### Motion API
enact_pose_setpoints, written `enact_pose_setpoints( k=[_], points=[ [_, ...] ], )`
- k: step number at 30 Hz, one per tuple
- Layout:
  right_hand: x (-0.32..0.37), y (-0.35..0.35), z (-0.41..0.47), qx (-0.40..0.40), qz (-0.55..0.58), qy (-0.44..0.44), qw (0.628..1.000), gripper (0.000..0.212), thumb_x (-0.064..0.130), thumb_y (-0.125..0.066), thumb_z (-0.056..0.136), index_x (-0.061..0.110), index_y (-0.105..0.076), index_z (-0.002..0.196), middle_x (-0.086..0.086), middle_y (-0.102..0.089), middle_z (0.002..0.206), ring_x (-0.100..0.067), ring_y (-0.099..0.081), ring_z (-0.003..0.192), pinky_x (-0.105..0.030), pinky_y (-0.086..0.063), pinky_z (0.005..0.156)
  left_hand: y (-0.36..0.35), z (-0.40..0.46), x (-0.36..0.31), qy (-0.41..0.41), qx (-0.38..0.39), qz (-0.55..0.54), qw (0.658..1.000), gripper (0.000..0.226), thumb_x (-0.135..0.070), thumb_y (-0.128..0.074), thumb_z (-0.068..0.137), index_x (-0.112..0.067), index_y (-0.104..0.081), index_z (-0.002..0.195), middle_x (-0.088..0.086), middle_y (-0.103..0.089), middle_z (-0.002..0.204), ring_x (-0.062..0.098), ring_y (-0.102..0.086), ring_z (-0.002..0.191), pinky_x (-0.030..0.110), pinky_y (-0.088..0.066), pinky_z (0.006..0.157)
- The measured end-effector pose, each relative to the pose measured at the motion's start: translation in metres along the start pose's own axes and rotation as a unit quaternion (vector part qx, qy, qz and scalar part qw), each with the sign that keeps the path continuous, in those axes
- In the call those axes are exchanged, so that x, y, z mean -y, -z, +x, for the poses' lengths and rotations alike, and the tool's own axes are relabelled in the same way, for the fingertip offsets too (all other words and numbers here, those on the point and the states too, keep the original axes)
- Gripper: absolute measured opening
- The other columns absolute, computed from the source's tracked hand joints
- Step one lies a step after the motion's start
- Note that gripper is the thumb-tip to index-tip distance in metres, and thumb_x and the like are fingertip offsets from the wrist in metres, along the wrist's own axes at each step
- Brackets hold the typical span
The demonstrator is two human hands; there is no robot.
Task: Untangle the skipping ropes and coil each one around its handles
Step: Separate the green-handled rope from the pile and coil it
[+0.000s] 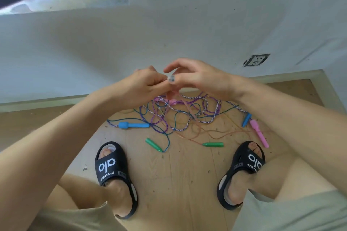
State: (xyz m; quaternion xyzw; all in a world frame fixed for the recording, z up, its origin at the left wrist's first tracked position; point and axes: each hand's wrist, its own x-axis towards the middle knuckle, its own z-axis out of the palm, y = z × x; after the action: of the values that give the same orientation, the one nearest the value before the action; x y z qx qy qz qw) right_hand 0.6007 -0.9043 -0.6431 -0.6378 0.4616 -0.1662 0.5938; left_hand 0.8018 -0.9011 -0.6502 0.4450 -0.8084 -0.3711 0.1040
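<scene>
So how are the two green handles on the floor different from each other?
The left green handle lies slanted, its narrow tip pointing toward the person's left sandal side; the right green handle lies almost level. A dark blue-green cord leaves the left green handle, while a thin orange cord leaves the right green handle. The left one is nearer the big blue handle; the right one is nearer the pink handle. Both are green, tapered, and lie untouched on the wooden floor.

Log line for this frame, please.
phase: untangling | left hand and right hand: pinching pink rope above tangle | handles on floor: blue, green, pink | coiled: none
</scene>
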Motion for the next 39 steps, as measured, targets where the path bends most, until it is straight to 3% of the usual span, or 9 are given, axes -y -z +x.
enact_pose_setpoints(
  k=[6,11,17,22,24,26,32,36,39],
  points=[
    [-0.001,-0.013,0.003,-0.005,-0.015,-0.004,1.000,0.037,0.046,-0.042,0.104,0.013,-0.058,0.096,0.000,-0.050,0.055,-0.013,-0.036,0.042,-0.026,-0.030,0.043,0.005,-0.001,-0.003,0.067,0.003,-0.023,0.997,0.053,-0.047,-0.039,0.101,-0.014,-0.060,0.066,-0.009,-0.056,0.051,0.008,-0.044,0.046,0.020,-0.040,0.054],
    [-0.002,0.017,0.008,-0.171,-0.225,0.045,0.958,0.027,0.035,-0.059,0.097,0.010,-0.065,0.090,0.009,-0.044,0.045,-0.007,-0.037,0.044,-0.019,-0.030,0.047,0.010,-0.004,0.007,0.098,0.014,-0.039,0.994,0.048,-0.048,-0.039,0.101,-0.017,-0.042,0.065,-0.009,-0.040,0.054,0.014,-0.052,0.050,0.031,-0.048,0.058],
    [-0.024,0.079,0.006,-0.307,-0.573,-0.137,0.748,0.026,0.024,-0.054,0.092,0.007,-0.057,0.112,-0.019,-0.070,0.098,-0.039,-0.061,0.096,-0.040,-0.042,0.083,0.017,-0.006,0.012,0.098,-0.006,-0.005,0.995,0.034,-0.039,-0.041,0.102,-0.021,-0.053,0.074,-0.012,-0.043,0.057,0.013,-0.038,0.054,0.038,-0.041,0.056],
    [-0.001,0.006,0.013,-0.099,-0.070,-0.078,0.990,0.030,0.032,-0.039,0.105,0.013,-0.058,0.119,-0.005,-0.075,0.098,-0.023,-0.065,0.105,-0.035,-0.041,0.095,0.009,-0.001,-0.002,0.060,-0.026,-0.039,0.997,0.031,-0.033,-0.043,0.102,-0.022,-0.052,0.075,-0.015,-0.043,0.054,0.008,-0.035,0.049,0.018,-0.032,0.046],
    [0.001,-0.021,0.014,-0.068,0.046,-0.034,0.996,0.029,0.031,-0.039,0.106,0.011,-0.058,0.098,0.006,-0.065,0.061,-0.020,-0.062,0.066,-0.036,-0.043,0.069,0.006,-0.001,-0.004,0.053,-0.026,-0.041,0.997,0.031,-0.032,-0.044,0.102,-0.021,-0.053,0.074,-0.014,-0.043,0.055,0.008,-0.035,0.049,0.019,-0.033,0.047],
    [-0.002,-0.019,0.014,-0.131,-0.096,0.005,0.987,0.028,0.034,-0.049,0.102,0.016,-0.060,0.084,0.014,-0.050,0.046,-0.003,-0.044,0.046,-0.024,-0.033,0.053,0.005,-0.001,-0.003,0.060,-0.015,-0.010,0.998,0.033,-0.036,-0.045,0.101,-0.018,-0.055,0.075,-0.009,-0.045,0.059,0.009,-0.036,0.051,0.025,-0.035,0.051],
    [-0.021,0.069,0.010,-0.269,-0.492,-0.133,0.817,0.032,0.040,-0.047,0.098,0.013,-0.063,0.094,-0.012,-0.069,0.096,-0.034,-0.061,0.093,-0.035,-0.045,0.075,0.015,-0.007,0.006,0.092,-0.015,-0.004,0.996,0.037,-0.039,-0.044,0.101,-0.019,-0.054,0.071,-0.007,-0.043,0.057,0.015,-0.036,0.051,0.035,-0.036,0.054],
    [-0.010,0.036,0.011,-0.130,-0.160,-0.114,0.972,0.043,0.041,-0.032,0.106,0.012,-0.062,0.113,-0.009,-0.074,0.105,-0.024,-0.065,0.108,-0.032,-0.046,0.089,0.010,-0.004,-0.006,0.068,-0.029,-0.070,0.995,0.037,-0.034,-0.044,0.102,-0.016,-0.053,0.071,-0.012,-0.041,0.050,0.012,-0.034,0.047,0.027,-0.033,0.049],
    [0.004,-0.010,0.017,-0.068,0.119,-0.025,0.990,0.036,0.033,-0.036,0.107,0.006,-0.060,0.100,-0.019,-0.064,0.081,-0.023,-0.062,0.064,-0.025,-0.052,0.065,0.007,-0.001,-0.014,0.052,-0.038,-0.066,0.996,0.037,-0.035,-0.045,0.102,-0.021,-0.053,0.069,-0.015,-0.044,0.048,0.008,-0.037,0.045,0.026,-0.036,0.049]
  ],
)
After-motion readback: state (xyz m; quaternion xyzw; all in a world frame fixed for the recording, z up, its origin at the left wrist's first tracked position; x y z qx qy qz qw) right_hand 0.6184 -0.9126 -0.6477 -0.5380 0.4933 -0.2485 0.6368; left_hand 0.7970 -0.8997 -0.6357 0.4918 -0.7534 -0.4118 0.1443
